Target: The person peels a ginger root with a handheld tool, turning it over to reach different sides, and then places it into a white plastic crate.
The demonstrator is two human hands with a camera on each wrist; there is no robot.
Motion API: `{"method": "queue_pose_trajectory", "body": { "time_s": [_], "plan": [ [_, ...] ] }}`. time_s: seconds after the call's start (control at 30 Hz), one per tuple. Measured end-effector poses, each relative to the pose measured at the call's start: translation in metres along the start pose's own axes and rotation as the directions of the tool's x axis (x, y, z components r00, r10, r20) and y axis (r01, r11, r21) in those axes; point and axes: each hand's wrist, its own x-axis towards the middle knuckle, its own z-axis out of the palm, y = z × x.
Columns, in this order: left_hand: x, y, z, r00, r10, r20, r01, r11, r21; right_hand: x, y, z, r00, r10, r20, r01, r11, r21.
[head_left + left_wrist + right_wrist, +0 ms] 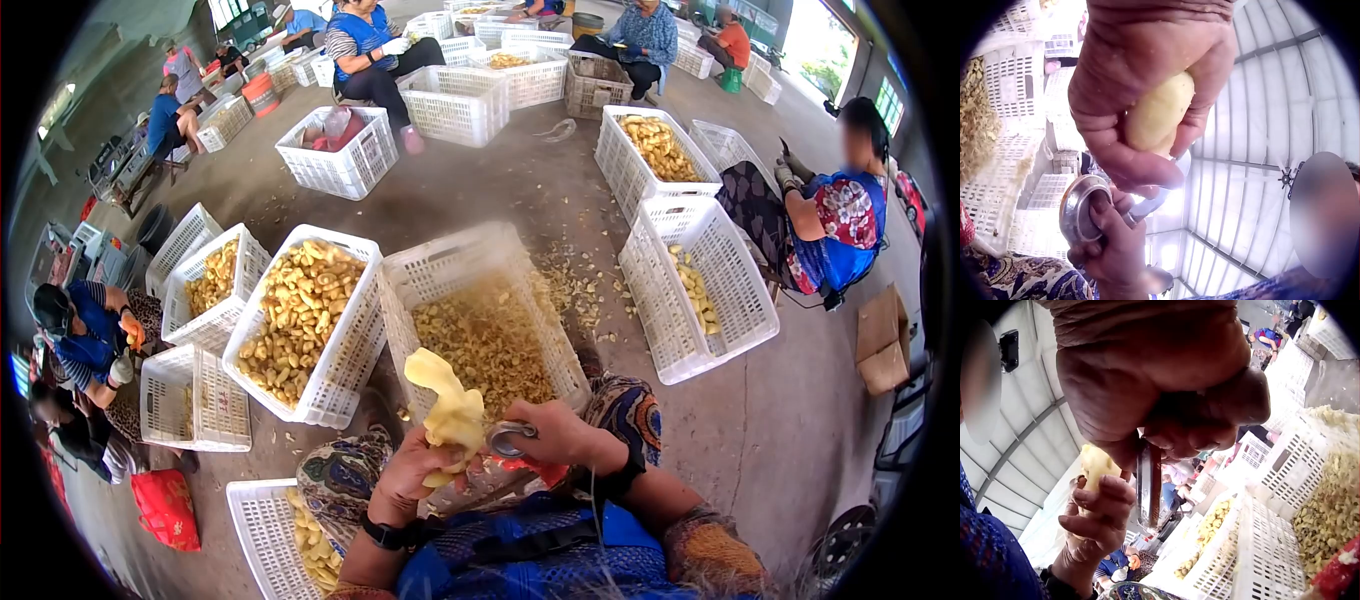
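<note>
A peeled, pale yellow ginger root (450, 405) stands up from my left hand (412, 472), whose fingers curl around its lower end. In the left wrist view the ginger (1159, 115) shows between the thumb and curled fingers. Close beside it, my right hand (565, 437) grips a shiny metal tool with a round, ring-like part (510, 436). Seen from the left wrist, fingers wrap that round metal part (1077, 215). The right wrist view shows the metal tool (1148, 484) edge-on below the fist. Beneath both hands stands a white crate (425, 268) holding ginger peelings (490, 345).
Left of the peelings crate is a white crate full of ginger (305, 320). Near my left leg, another crate (255, 530) holds pale peeled ginger (315, 545). A crate (735, 290) stands to the right. People sit among more crates, and scraps (585, 295) litter the floor.
</note>
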Motion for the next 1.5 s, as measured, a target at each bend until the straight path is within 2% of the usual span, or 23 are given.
{"method": "queue_pose_trajectory", "body": {
  "time_s": [0.13, 0.2, 0.33, 0.4, 0.43, 0.5, 0.63, 0.7, 0.8, 0.83, 0.93, 0.97, 1.03, 1.07, 1.1, 1.13, 1.23, 1.33, 1.43, 1.5],
  "plan": [
    [0.001, 0.000, -0.004, 0.999, -0.026, 0.045, 0.025, 1.000, 0.007, 0.001, 0.001, 0.001, 1.000, 0.010, -0.026, -0.011, 1.000, -0.017],
    [0.001, 0.000, -0.001, 1.000, -0.007, -0.021, 0.009, 0.997, 0.072, 0.002, -0.001, 0.004, 0.997, 0.042, -0.059, -0.047, 0.996, -0.079],
    [0.000, 0.001, -0.001, 0.991, 0.102, -0.082, -0.077, 0.962, 0.262, 0.005, 0.005, 0.009, 0.996, 0.029, 0.089, -0.034, 0.997, 0.062],
    [-0.001, 0.003, -0.005, 0.993, 0.117, -0.030, -0.101, 0.937, 0.335, 0.003, 0.001, 0.001, 0.976, -0.034, 0.213, -0.007, 0.982, 0.189],
    [-0.001, 0.004, -0.008, 0.993, 0.122, -0.003, -0.112, 0.922, 0.371, 0.004, 0.002, 0.001, 0.964, -0.012, 0.266, -0.048, 0.974, 0.219],
    [0.000, 0.007, -0.009, 0.994, 0.104, 0.017, -0.103, 0.928, 0.357, 0.005, 0.005, 0.000, 0.928, 0.025, 0.371, -0.134, 0.953, 0.270],
    [0.000, 0.009, -0.025, 0.992, 0.064, 0.105, -0.097, 0.929, 0.358, 0.010, 0.014, 0.006, 0.862, -0.087, 0.499, -0.147, 0.900, 0.410],
    [0.001, 0.006, -0.025, 0.986, 0.053, 0.159, -0.092, 0.963, 0.254, 0.012, 0.013, 0.009, 0.820, -0.128, 0.558, -0.159, 0.886, 0.436],
    [0.005, 0.002, -0.033, 0.968, 0.024, 0.250, -0.070, 0.982, 0.177, 0.012, 0.005, 0.013, 0.794, -0.240, 0.559, -0.113, 0.845, 0.523],
    [0.006, 0.001, -0.037, 0.960, 0.012, 0.281, -0.060, 0.984, 0.165, 0.013, 0.004, 0.013, 0.795, -0.334, 0.507, 0.003, 0.837, 0.548],
    [0.008, 0.005, -0.026, 0.998, 0.052, 0.037, -0.054, 0.997, 0.047, 0.008, -0.013, -0.007, 0.787, -0.258, 0.560, 0.096, 0.948, 0.302],
    [0.007, 0.006, -0.023, 0.994, 0.105, -0.010, -0.102, 0.978, 0.183, 0.006, -0.011, -0.007, 0.845, -0.243, 0.477, 0.157, 0.964, 0.212],
    [0.006, 0.001, -0.030, 0.988, 0.131, 0.081, -0.144, 0.970, 0.196, 0.001, -0.009, -0.007, 0.927, -0.238, 0.290, 0.247, 0.969, 0.006],
    [0.005, -0.003, -0.033, 0.983, 0.139, 0.124, -0.162, 0.967, 0.199, -0.001, -0.012, -0.006, 0.960, -0.189, 0.206, 0.202, 0.978, -0.045],
    [0.005, -0.006, -0.032, 0.988, 0.124, 0.092, -0.140, 0.970, 0.197, -0.004, -0.021, -0.006, 0.983, -0.140, 0.118, 0.151, 0.984, -0.092],
    [0.005, -0.007, -0.032, 0.982, 0.168, 0.084, -0.182, 0.960, 0.214, -0.005, -0.027, -0.006, 0.995, -0.093, 0.023, 0.095, 0.987, -0.132],
    [0.009, -0.007, -0.029, 0.954, 0.295, 0.046, -0.298, 0.927, 0.230, -0.005, -0.028, 0.005, 0.983, -0.159, -0.094, 0.127, 0.950, -0.284],
    [0.006, -0.005, -0.024, 0.913, 0.404, -0.051, -0.383, 0.895, 0.226, -0.008, -0.038, -0.001, 0.984, -0.089, -0.154, 0.071, 0.991, -0.117],
    [0.006, -0.009, -0.026, 0.884, 0.459, -0.091, -0.419, 0.863, 0.282, -0.007, -0.041, -0.002, 0.944, -0.236, -0.233, 0.155, 0.936, -0.317],
    [0.007, -0.010, -0.024, 0.885, 0.460, -0.077, -0.425, 0.864, 0.270, -0.003, -0.028, 0.001, 0.931, -0.275, -0.238, 0.130, 0.864, -0.487]
  ]
}}
